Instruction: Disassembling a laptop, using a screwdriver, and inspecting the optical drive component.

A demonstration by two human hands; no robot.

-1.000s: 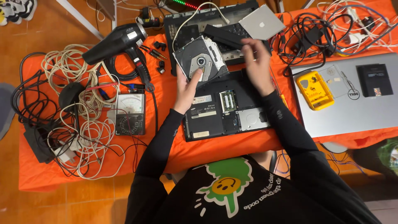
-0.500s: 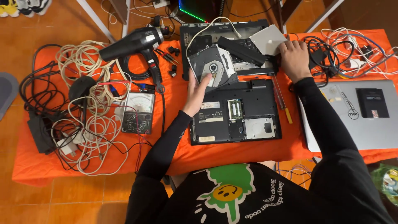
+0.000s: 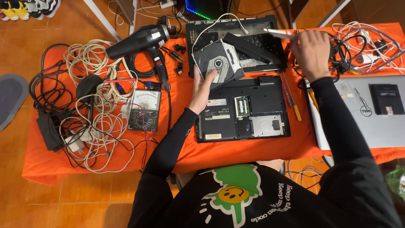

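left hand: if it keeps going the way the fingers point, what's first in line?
The left hand already touches the silver optical drive, fingers pointing up the table. Beyond the drive lies the open black laptop chassis at the far edge. Height above it is hard to judge from this view.

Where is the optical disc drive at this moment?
In the head view the optical disc drive sits just left of centre, held tilted by the left hand, above the opened black laptop base and overlapping the dismantled laptop chassis behind it.

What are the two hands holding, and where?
Left hand grips the disc drive by its near edge. Right hand pinches a thin silver piece at one end.
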